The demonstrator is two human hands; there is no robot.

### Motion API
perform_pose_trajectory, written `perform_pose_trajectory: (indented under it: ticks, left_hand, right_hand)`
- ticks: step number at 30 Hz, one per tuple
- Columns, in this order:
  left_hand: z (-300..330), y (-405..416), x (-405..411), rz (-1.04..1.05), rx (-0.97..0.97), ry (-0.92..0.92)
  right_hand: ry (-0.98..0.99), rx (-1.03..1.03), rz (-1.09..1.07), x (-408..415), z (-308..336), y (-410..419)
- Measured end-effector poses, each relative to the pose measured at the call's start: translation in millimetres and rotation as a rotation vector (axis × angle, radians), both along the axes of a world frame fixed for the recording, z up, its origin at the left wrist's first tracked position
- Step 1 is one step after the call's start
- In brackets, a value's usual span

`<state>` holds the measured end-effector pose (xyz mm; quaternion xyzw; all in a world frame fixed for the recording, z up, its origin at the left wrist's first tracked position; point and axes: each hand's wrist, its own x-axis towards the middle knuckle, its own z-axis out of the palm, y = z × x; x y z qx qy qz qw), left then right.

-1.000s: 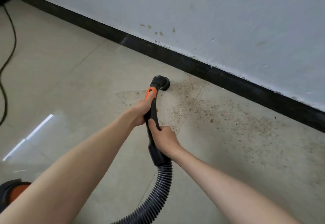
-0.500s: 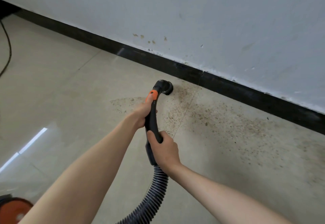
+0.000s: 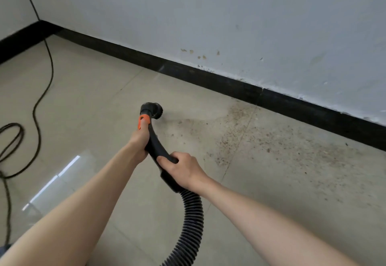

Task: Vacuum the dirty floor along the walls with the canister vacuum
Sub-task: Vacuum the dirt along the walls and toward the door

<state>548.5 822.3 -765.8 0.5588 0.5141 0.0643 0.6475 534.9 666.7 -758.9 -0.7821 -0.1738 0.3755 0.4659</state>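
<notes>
1. Black curved vacuum wand [image 3: 155, 146] with orange band, gripped in two places.
2. Round brush nozzle [image 3: 153, 109] down on tiled floor [image 3: 94, 106], left of brown dirt patch [image 3: 261, 140].
3. Ribbed black hose [image 3: 191, 219] trails toward bottom edge.

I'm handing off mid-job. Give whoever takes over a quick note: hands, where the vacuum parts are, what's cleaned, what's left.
Left hand grips the black wand just below its orange band.
Right hand grips the wand's lower end, above the ribbed hose.
Brush nozzle is on the floor, left of the dirt.
Done: tiles left of the nozzle look clean.
Left: brown grit spread rightward along the black baseboard.
Mind the power cord on the floor at left.
</notes>
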Motion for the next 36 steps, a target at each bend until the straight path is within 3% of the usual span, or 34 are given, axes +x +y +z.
perform_pose_trajectory:
  ticks: [13, 36]
  left_hand:
    - [-7, 2, -26, 0.015, -0.109, 0.056]
    - [-11, -47, 19, -0.301, -0.226, 0.102]
  right_hand:
    - [0.003, -0.083, 0.030, -21, 6, 4]
    - [-0.002, -0.151, -0.188, -16, 25, -50]
